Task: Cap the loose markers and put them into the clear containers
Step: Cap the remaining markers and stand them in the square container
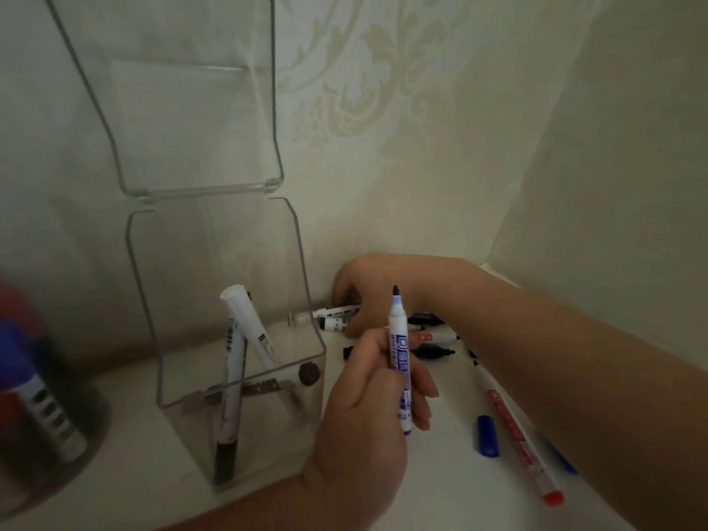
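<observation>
the left hand (pixel 367 392) grips an uncapped blue marker (pixel 398 362) in a loose fist. its fingers are curled round the barrel and the tip points up, probably to keep the wet tip off the table (pixel 440 496) and ready for a cap. a blue cap (pixel 487 436) lies near right, beside a red marker (pixel 523 446). the right hand (pixel 371 289) reaches to the far pile of loose markers (pixel 337 318) by the wall. its fingers bend down onto them, but i cannot tell whether they pinch one. to the left stands the clear container (pixel 268 435), its lid (pixel 191 109) tipped back, with a few markers leaning inside. a blurred second container (pixel 38 415) sits at the left edge.
</observation>
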`<state>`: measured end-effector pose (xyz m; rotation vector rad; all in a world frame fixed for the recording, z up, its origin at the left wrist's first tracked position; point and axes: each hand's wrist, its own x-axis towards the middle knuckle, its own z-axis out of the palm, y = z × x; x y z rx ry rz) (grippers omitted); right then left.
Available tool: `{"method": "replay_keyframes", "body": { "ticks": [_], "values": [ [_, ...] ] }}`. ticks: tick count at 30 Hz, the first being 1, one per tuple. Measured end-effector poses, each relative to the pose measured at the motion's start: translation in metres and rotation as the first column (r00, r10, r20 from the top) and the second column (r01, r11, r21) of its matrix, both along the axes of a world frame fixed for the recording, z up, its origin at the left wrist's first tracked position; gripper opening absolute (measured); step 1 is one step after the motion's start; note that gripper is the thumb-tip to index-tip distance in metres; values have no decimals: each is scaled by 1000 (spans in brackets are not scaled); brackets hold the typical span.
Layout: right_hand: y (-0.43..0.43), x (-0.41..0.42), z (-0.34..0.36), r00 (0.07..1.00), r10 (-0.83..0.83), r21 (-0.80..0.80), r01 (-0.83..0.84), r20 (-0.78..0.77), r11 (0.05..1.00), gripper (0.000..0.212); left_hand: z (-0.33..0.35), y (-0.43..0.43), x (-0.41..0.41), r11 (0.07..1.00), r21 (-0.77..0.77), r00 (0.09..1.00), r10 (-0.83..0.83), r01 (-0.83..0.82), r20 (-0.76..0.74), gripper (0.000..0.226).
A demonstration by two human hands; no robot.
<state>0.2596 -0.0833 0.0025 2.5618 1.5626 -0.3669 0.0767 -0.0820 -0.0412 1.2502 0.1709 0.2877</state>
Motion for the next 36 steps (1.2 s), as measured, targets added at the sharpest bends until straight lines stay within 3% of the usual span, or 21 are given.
{"method": "replay_keyframes", "body": {
  "ticks": [5, 7, 9, 12, 15, 17, 21, 24, 28, 32, 36],
  "values": [
    [-11, -6, 13, 999, -14, 41, 15, -43, 999, 41, 0, -6, -10, 985, 159, 997, -71, 71, -3, 33],
    [-28, -11, 28, 993, -78, 154, 91, -89, 984, 51, 1, -5, -8, 980, 178, 996, -84, 90, -41, 31],
    [-58, -12, 47, 971, -188, 325, 227, -147, 918, 49, 1, -2, -6, 980, 158, 990, -108, 122, -94, 35],
    [-125, -10, 70, 899, -409, 457, 434, -158, 776, 26, 2, -2, -5, 974, 169, 983, -132, 152, -125, 28],
    [-191, -22, 72, 794, -606, 355, 582, -52, 732, 13, 0, -6, -3, 969, 203, 987, -125, 144, -105, 22],
    [-219, -39, 64, 763, -646, 222, 637, -41, 738, 12, -1, -9, -1, 953, 264, 987, -130, 150, -92, 20],
    [-231, -79, 53, 800, -582, -22, 586, -146, 810, 18, -1, -12, -2, 930, 342, 990, -118, 137, -75, 19],
    [-219, -95, 51, 837, -538, -146, 524, -93, 839, 32, -3, -12, 0, 941, 319, 993, -90, 110, -78, 20],
    [-205, -101, 40, 859, -506, -165, 488, -85, 857, 34, 0, -13, -2, 938, 316, 989, -122, 141, -80, 21],
    [-200, -102, 37, 857, -510, -207, 487, -73, 848, 33, 1, -13, -3, 879, 461, 993, -109, 121, -53, 22],
    [-200, -100, 32, 852, -515, -194, 493, -90, 848, 19, 3, -12, -4, 921, 374, 994, -94, 106, -49, 31]
  ]
}}
